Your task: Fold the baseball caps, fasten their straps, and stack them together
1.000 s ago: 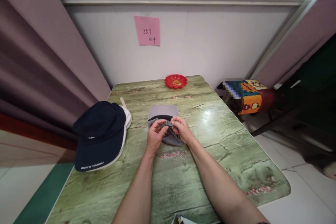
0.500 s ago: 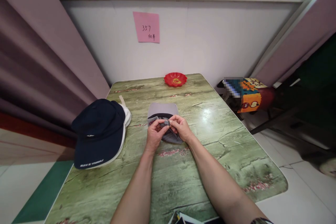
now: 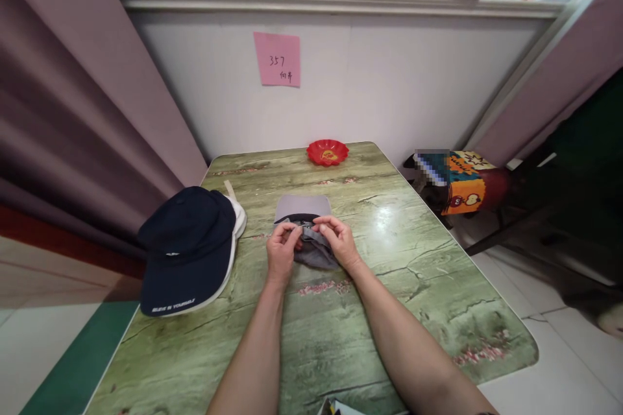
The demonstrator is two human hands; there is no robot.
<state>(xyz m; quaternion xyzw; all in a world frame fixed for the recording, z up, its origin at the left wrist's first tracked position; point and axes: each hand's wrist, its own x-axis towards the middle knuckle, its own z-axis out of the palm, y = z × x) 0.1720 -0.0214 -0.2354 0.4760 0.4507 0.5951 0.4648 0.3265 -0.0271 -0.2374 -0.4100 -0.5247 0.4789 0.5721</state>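
Observation:
A grey baseball cap (image 3: 302,205) lies on the table with its brim pointing away from me and its dark inside partly showing. My left hand (image 3: 283,248) pinches the left part of the cap's back strap between thumb and fingers. On the other side, my right hand (image 3: 339,240) is closed on the strap's right part. A short stretch of grey strap shows between the two hands. The fingertips cover the strap's ends, so its fastening cannot be made out.
To the left, a navy cap (image 3: 187,253) rests over a white cap (image 3: 239,219) at the edge of the green wood-patterned table (image 3: 409,318). A red scalloped dish (image 3: 327,152) stands at the back. A pink note (image 3: 278,59) hangs on the wall.
My hands have drawn slightly apart, and more of the strap shows between them. The whole view has shifted a little downward in the picture.

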